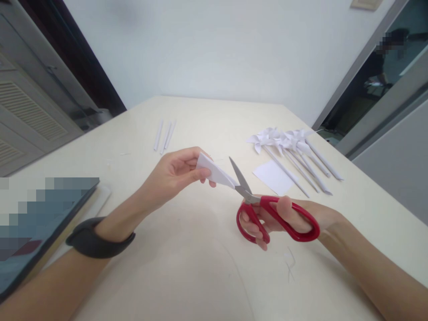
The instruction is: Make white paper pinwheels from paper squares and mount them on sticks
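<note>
Between the thumb and fingers of my left hand (182,171) is a folded piece of white paper (217,174), its narrow end pointing right. My right hand (287,214) grips red-handled scissors (245,191), thumb through one loop and fingers through the other. The scissor blades are spread apart, and the lower one meets the paper's tip. Just beyond the scissors lies a flat white paper sheet (276,176). White paper pinwheels (281,140) on rolled paper sticks are grouped at the right.
Several rolled paper sticks (163,136) lie at the table's back left. A tablet-like device (50,227), its screen blurred out, stands at the left edge. Thin thread-like bits (290,263) lie near my right forearm. A person (377,67) is beyond the doorway.
</note>
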The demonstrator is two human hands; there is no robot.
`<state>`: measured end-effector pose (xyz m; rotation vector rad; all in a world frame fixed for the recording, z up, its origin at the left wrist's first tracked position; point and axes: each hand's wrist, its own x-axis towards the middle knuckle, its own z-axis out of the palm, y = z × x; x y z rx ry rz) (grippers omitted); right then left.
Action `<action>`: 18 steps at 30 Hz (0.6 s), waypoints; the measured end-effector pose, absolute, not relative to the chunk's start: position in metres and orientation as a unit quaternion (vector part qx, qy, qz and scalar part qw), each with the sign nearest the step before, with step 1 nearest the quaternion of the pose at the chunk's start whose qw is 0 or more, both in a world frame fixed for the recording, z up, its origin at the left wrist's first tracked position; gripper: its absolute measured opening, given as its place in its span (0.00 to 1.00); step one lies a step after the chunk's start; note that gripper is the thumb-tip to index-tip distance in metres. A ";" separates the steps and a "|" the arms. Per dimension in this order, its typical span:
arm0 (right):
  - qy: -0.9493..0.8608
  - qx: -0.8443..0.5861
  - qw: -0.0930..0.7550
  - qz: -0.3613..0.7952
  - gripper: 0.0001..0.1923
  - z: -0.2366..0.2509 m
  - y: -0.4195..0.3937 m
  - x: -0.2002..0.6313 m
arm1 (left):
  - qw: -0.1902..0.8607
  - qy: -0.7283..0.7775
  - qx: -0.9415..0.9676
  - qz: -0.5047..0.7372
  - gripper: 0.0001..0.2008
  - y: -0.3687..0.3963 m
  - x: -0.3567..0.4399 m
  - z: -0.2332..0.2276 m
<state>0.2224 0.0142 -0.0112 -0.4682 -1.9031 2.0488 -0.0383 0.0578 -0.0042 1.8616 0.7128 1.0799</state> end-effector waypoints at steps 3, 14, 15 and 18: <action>-0.680 -0.154 0.166 0.697 0.25 -0.014 0.013 0.214 | 0.425 0.285 0.743 0.431 0.02 0.057 -0.037 -0.004; -0.600 -0.220 0.221 0.737 0.24 -0.030 0.008 0.209 | 0.420 0.277 0.756 0.418 0.04 0.057 -0.040 -0.001; -0.594 -0.219 0.226 0.740 0.24 -0.028 0.007 0.209 | 0.420 0.279 0.756 0.417 0.04 0.057 -0.040 0.000; -0.580 -0.194 0.232 0.757 0.23 -0.019 0.005 0.205 | 0.421 0.280 0.757 0.414 0.04 0.057 -0.041 0.000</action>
